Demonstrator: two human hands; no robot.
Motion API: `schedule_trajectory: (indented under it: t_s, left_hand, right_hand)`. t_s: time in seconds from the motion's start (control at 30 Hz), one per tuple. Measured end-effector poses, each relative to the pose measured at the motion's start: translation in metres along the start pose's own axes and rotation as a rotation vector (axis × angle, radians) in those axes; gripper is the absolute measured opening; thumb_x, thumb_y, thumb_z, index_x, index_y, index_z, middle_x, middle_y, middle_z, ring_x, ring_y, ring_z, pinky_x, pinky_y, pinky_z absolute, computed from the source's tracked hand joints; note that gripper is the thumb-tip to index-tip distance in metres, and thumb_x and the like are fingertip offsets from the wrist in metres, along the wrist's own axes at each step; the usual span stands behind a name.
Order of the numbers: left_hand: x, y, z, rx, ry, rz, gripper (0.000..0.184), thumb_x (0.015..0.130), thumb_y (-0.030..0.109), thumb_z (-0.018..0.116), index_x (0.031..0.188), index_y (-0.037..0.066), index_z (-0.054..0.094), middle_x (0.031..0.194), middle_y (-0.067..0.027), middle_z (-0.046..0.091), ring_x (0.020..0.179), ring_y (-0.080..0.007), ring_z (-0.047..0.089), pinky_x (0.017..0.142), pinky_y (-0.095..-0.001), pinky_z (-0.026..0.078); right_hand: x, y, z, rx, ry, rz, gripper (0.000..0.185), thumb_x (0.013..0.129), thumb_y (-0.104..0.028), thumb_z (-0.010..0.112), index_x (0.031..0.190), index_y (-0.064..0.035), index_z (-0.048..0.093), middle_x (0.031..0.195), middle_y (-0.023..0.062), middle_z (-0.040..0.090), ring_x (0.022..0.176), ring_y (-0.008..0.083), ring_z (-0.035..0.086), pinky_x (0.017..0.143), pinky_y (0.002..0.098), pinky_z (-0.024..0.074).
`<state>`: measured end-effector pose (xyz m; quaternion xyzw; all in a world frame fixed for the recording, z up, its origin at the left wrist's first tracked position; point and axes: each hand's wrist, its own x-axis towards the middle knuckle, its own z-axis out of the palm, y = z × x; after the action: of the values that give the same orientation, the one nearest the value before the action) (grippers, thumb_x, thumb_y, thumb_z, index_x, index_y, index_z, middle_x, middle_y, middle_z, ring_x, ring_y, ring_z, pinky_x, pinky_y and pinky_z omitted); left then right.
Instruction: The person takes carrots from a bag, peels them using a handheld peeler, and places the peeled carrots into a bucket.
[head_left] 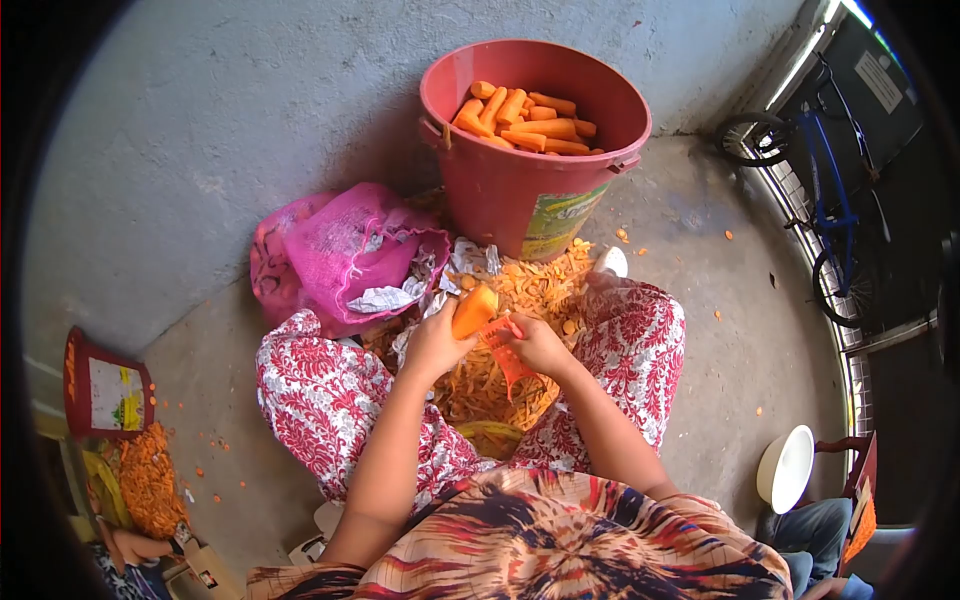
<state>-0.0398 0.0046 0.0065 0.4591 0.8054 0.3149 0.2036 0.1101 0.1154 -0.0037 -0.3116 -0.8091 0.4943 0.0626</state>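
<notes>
My left hand [436, 345] is wrapped round a thick peeled carrot [475, 312], which points up and away from me. Close beside it, my right hand [537, 346] grips an orange-red plastic peeler [504, 352] whose flat body hangs down between the two hands. Below both hands, a heap of carrot peelings [470, 395] covers the floor between my patterned trouser legs. Just past the hands stands a large red bucket [480, 190], partly filled with peeled carrots [535, 125].
A pink mesh sack [350, 250] with crumpled paper [385, 298] lies left of the bucket. At far left are a smaller red bucket [105, 400], another peelings heap [150, 480] and a person's arm. A white basin [787, 470], a person's jeans [815, 540] and a blue bicycle [825, 180] are on the right.
</notes>
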Motion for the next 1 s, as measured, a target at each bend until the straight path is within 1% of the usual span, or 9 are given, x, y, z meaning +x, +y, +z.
schedule_trajectory:
  t_s: [0.1, 0.3, 0.37, 0.57, 0.7, 0.77, 0.87, 0.97, 1.0]
  left_hand:
    - [-0.002, 0.007, -0.003, 0.078, -0.026, 0.029, 0.038, 0.064, 0.031, 0.066, 0.084, 0.005, 0.047, 0.072, -0.0174, 0.058, 0.070, -0.0358, 0.056, 0.059, -0.0420, 0.044]
    - [-0.002, 0.012, -0.008, 0.146, -0.024, 0.048, 0.046, 0.062, 0.044, 0.067, 0.081, 0.006, 0.049, 0.068, -0.0161, 0.058, 0.066, -0.0342, 0.056, 0.058, -0.0417, 0.044]
    - [-0.001, 0.011, -0.007, 0.160, -0.032, 0.051, 0.048, 0.061, 0.047, 0.067, 0.081, 0.006, 0.049, 0.067, -0.0160, 0.057, 0.065, -0.0339, 0.056, 0.057, -0.0416, 0.044]
    - [-0.003, 0.010, -0.009, 0.133, 0.011, 0.160, 0.047, 0.061, 0.044, 0.068, 0.083, 0.005, 0.053, 0.065, -0.0167, 0.057, 0.065, -0.0336, 0.057, 0.058, -0.0403, 0.044]
    - [-0.003, 0.007, -0.011, 0.010, -0.055, 0.162, 0.046, 0.060, 0.042, 0.069, 0.082, 0.004, 0.054, 0.066, -0.0167, 0.057, 0.065, -0.0330, 0.057, 0.059, -0.0391, 0.045]
    - [-0.003, 0.004, -0.008, -0.032, -0.079, 0.170, 0.046, 0.060, 0.041, 0.070, 0.080, 0.003, 0.055, 0.066, -0.0168, 0.057, 0.065, -0.0329, 0.058, 0.059, -0.0386, 0.045]
    - [-0.006, 0.012, -0.008, 0.157, 0.090, 0.262, 0.045, 0.060, 0.039, 0.070, 0.080, 0.002, 0.056, 0.068, -0.0173, 0.058, 0.065, -0.0331, 0.058, 0.059, -0.0378, 0.045]
    - [-0.005, 0.014, -0.017, 0.162, -0.031, 0.246, 0.047, 0.059, 0.040, 0.070, 0.084, 0.002, 0.056, 0.070, -0.0166, 0.059, 0.065, -0.0327, 0.058, 0.059, -0.0376, 0.045]
    - [-0.004, 0.009, -0.016, 0.073, -0.076, 0.230, 0.047, 0.059, 0.040, 0.070, 0.085, 0.003, 0.057, 0.071, -0.0164, 0.059, 0.066, -0.0326, 0.058, 0.059, -0.0377, 0.045]
  right_hand:
    - [-0.001, 0.000, 0.000, 0.003, 0.004, 0.021, 0.019, 0.078, -0.020, 0.053, 0.079, -0.0018, 0.049, 0.069, 0.0178, 0.053, 0.064, 0.0295, 0.051, 0.062, 0.0346, 0.0411]
    - [0.001, -0.003, -0.003, 0.030, -0.002, 0.067, 0.018, 0.078, -0.020, 0.052, 0.077, -0.0019, 0.050, 0.069, 0.0175, 0.054, 0.065, 0.0294, 0.053, 0.062, 0.0348, 0.0413]
    - [0.004, 0.006, 0.000, 0.027, 0.003, 0.042, 0.018, 0.078, -0.020, 0.051, 0.078, -0.0017, 0.051, 0.070, 0.0176, 0.055, 0.067, 0.0299, 0.054, 0.062, 0.0354, 0.0417]
    - [0.002, 0.004, 0.008, 0.022, 0.067, 0.060, 0.020, 0.080, -0.021, 0.049, 0.079, -0.0016, 0.053, 0.073, 0.0176, 0.057, 0.071, 0.0318, 0.057, 0.063, 0.0369, 0.0430]
    - [-0.002, -0.005, 0.004, -0.054, 0.034, 0.075, 0.021, 0.081, -0.022, 0.048, 0.080, -0.0017, 0.053, 0.073, 0.0174, 0.058, 0.072, 0.0321, 0.057, 0.064, 0.0367, 0.0437]
    - [-0.001, 0.002, 0.006, -0.025, 0.014, 0.075, 0.020, 0.080, -0.020, 0.047, 0.080, -0.0016, 0.054, 0.073, 0.0170, 0.059, 0.072, 0.0317, 0.058, 0.064, 0.0365, 0.0439]
    - [0.003, 0.019, 0.012, 0.046, -0.023, 0.037, 0.017, 0.078, -0.017, 0.048, 0.080, -0.0017, 0.055, 0.073, 0.0165, 0.059, 0.072, 0.0310, 0.058, 0.064, 0.0361, 0.0442]
    - [-0.002, 0.012, 0.007, 0.008, -0.060, 0.071, 0.016, 0.075, -0.014, 0.048, 0.080, -0.0020, 0.056, 0.073, 0.0160, 0.060, 0.071, 0.0303, 0.058, 0.064, 0.0355, 0.0445]
    - [-0.003, 0.007, 0.005, -0.024, -0.073, 0.094, 0.015, 0.074, -0.014, 0.049, 0.080, -0.0021, 0.057, 0.074, 0.0159, 0.060, 0.071, 0.0300, 0.058, 0.064, 0.0352, 0.0446]
